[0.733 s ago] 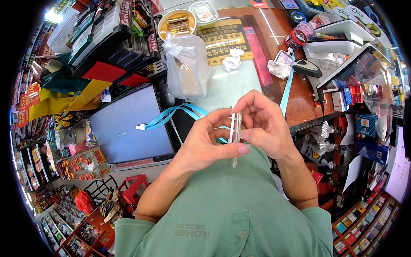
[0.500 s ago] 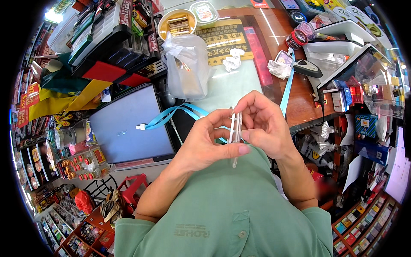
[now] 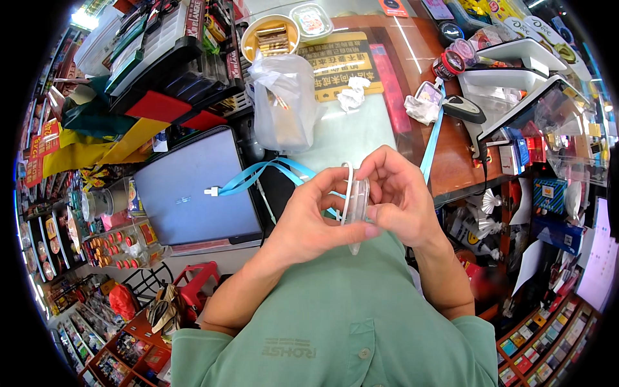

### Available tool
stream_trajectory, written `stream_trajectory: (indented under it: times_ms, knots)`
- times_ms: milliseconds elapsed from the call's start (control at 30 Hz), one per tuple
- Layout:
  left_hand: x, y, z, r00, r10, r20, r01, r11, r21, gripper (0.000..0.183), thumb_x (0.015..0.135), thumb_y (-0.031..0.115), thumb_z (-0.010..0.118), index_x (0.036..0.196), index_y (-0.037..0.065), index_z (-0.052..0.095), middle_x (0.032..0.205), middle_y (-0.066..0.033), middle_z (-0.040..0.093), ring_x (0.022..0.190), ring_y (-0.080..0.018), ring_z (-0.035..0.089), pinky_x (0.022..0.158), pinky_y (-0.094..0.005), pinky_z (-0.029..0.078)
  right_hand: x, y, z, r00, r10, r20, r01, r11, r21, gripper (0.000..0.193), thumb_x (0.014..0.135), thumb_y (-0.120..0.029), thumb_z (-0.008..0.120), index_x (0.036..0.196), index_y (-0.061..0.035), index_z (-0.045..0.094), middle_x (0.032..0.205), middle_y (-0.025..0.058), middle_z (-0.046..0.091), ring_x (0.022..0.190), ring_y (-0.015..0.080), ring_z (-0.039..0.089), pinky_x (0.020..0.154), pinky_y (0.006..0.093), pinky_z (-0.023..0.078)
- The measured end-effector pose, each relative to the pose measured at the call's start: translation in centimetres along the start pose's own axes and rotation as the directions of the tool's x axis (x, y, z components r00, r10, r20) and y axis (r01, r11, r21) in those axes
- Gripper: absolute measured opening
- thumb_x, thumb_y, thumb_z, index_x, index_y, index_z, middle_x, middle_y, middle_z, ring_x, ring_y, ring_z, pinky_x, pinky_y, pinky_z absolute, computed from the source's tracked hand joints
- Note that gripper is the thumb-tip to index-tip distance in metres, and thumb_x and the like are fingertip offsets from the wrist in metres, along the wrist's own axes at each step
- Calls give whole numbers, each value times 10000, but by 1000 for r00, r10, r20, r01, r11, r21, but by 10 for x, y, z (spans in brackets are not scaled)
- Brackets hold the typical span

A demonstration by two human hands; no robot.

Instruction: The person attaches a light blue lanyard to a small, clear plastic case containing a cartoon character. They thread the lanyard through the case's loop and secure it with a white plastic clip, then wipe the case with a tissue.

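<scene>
Clear round case [image 3: 356, 205] (contents unclear) between both hands [image 3: 361, 209]

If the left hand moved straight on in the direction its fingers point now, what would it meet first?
The left hand points right, toward the clear round plastic case it already pinches. Directly behind that is the right hand, holding the case's other side. Depth is hard to judge here.

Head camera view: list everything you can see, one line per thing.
clear round case: one, see-through, edge-on between both hands
laptop: one, grey, closed, left of the hands
lanyard: one, light blue, across laptop and counter
plastic bag: one, clear, on counter above the hands
round tin: one, gold, top of counter
scanner: one, black, right side
left hand: one, gripping the case
right hand: one, gripping the case
</scene>
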State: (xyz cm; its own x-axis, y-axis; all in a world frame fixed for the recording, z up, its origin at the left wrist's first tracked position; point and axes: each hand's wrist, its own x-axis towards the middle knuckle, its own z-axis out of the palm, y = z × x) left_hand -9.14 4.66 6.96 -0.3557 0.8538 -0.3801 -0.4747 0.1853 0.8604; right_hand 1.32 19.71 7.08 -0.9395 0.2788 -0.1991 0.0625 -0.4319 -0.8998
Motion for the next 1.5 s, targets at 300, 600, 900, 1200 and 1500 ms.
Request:
stream_trajectory:
  times_ms: [300,600,900,1200,1500]
  knots:
    - [0,-6,-1,999,35,-15,-33,995,93,822,691,202,890,1342,-65,465,1153,-122,619,938,-163,621,681,-286,575,-2,1,6,1000,18,-25,-19,999,-42,345,698,49,612,1031,-17,548,829,-25,529,668,18,432,589,180,381]
    - [-2,-2,-3,1000,13,16,-13,1000,-5,813,700,220,912,1334,-51,482,1145,-102,619,934,-148,618,678,-274,569,-1,1,-4,998,0,60,-2,1000,25,360,723,62,633,1069,-5,559,845,-23,541,687,19,445,609,176,385]
    - [-3,-2,-3,1000,17,14,-17,1000,-14,815,691,225,917,1328,-47,487,1132,-101,623,930,-146,615,676,-277,567,-2,1,-5,998,-4,58,3,1000,20,359,722,59,637,1065,-5,555,853,-14,557,690,21,452,606,181,388]
    - [-4,3,-6,998,-7,67,4,999,43,726,744,1,838,1367,-35,466,1189,-115,587,1056,-179,622,758,-306,629,-2,1,-4,999,0,49,-2,999,45,345,742,48,666,1067,-7,565,830,-17,549,688,25,450,622,182,389]
    - [-6,1,-8,992,-48,114,54,997,-51,761,747,117,859,1370,-64,461,1210,-123,590,1061,-190,628,757,-306,597,-3,4,-13,987,15,162,-30,996,87,334,799,41,707,1100,-25,577,746,-49,465,687,32,443,644,206,404]
